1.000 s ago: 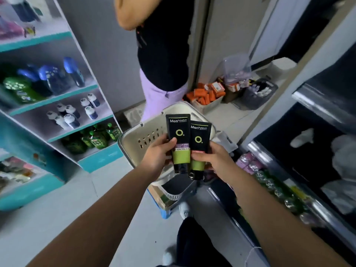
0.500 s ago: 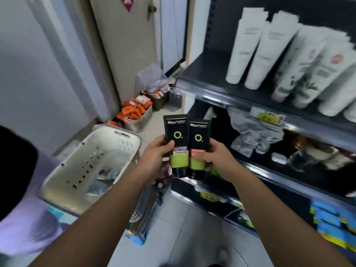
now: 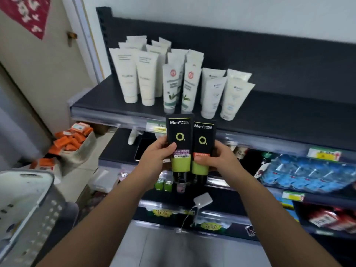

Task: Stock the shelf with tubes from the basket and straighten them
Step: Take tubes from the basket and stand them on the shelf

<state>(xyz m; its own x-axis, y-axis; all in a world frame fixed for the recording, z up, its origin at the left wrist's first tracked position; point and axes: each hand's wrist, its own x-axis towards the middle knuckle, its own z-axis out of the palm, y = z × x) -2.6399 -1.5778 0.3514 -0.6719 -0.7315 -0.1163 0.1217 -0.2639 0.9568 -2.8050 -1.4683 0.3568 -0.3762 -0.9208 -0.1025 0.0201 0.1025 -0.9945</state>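
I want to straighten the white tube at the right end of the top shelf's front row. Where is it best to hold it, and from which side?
Probably pinch the white tube across its wide flat upper body, coming from the front right: the shelf is bare there, the neighbouring tube stands close on its left, and its base is only a narrow cap.

one camera only, worn on my head, wide-angle, looking forward and down along my forearms. it faces the dark shelf (image 3: 289, 108) close up; my left hand (image 3: 156, 157) and right hand (image 3: 217, 160), each gripping a black tube (image 3: 180, 135), sit mid-frame, the basket (image 3: 38, 205) cut off at lower left.
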